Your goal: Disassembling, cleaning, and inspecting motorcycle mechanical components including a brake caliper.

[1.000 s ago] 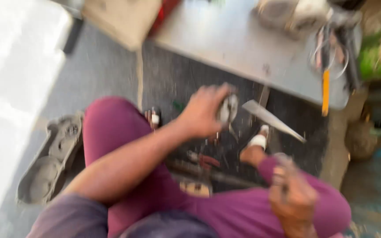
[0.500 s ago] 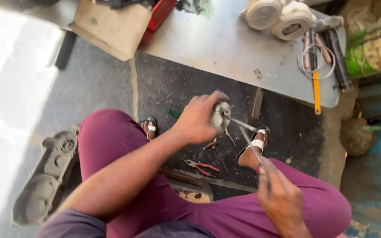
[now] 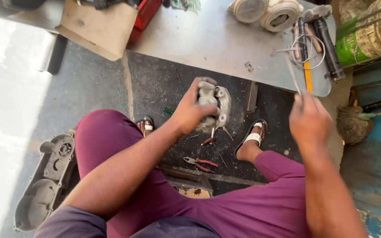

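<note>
Gripping a grey metal brake caliper [image 3: 214, 105] in closed left hand [image 3: 190, 112], right hand [image 3: 309, 121] fisted around thin metal rod [image 3: 293, 75], red-handled pliers [image 3: 200, 163] on floor below.

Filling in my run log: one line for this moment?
left hand: grips grey metal part | right hand: holds thin rod | pliers: on floor

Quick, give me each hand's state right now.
Left hand: closed around a grey metal part.
Right hand: closed on a thin rod.
</note>
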